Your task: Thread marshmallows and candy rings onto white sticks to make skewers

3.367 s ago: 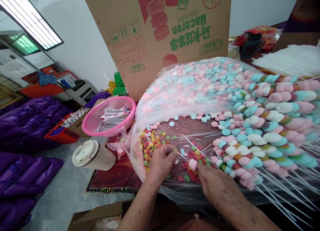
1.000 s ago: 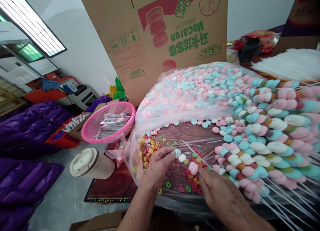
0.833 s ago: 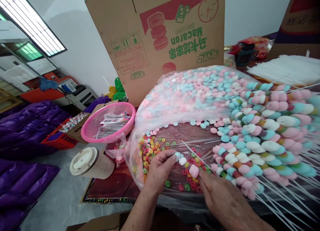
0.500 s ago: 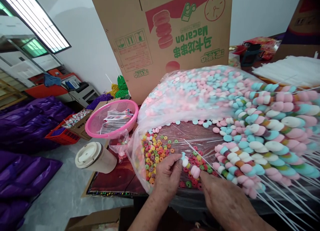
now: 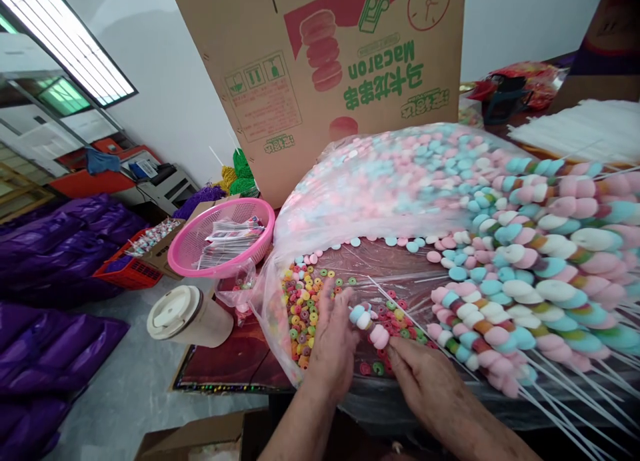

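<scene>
Head view: right hand pinches a pink-white-blue candy skewer, apparently part-filled; left hand spread; piled pastel skewers appear complete.

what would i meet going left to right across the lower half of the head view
Purple bundle → lidded cup → left hand → held candy skewer → right hand → piled candy skewers.

From the marshmallow skewer in the right hand, ring candies lie on the counter at nine and three o'clock, with a lidded cup farther out at nine. At ten, a colander holds packets; at twelve, marshmallows lie before a carton.
</scene>
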`<state>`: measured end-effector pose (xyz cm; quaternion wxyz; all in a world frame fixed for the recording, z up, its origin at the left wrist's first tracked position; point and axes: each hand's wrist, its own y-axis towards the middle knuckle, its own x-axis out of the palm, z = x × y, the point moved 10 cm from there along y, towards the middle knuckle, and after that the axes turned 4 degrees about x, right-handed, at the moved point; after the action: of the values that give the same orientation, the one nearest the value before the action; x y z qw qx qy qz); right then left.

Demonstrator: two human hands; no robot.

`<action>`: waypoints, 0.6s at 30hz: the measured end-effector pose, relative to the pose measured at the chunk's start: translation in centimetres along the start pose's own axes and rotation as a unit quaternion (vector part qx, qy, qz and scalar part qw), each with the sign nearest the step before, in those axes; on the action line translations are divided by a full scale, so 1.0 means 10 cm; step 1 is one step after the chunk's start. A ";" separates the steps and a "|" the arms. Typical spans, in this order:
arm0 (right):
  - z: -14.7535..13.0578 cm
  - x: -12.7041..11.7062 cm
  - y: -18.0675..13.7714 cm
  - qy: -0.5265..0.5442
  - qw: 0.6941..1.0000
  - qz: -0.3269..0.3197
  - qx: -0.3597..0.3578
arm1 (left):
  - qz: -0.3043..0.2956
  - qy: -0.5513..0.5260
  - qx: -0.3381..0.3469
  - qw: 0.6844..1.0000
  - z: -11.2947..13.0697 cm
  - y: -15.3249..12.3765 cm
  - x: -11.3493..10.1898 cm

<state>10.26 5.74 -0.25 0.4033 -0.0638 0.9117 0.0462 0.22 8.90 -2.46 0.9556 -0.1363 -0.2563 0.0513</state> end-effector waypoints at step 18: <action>0.19 0.22 -0.06 -0.034 0.998 -0.039 0.043 | -0.005 -0.086 -0.063 0.994 -0.52 -0.09 0.25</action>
<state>10.25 5.26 -3.15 0.4384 -0.0808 0.8951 -0.0064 5.03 7.22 -5.28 0.9196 -0.1905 -0.3409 0.0421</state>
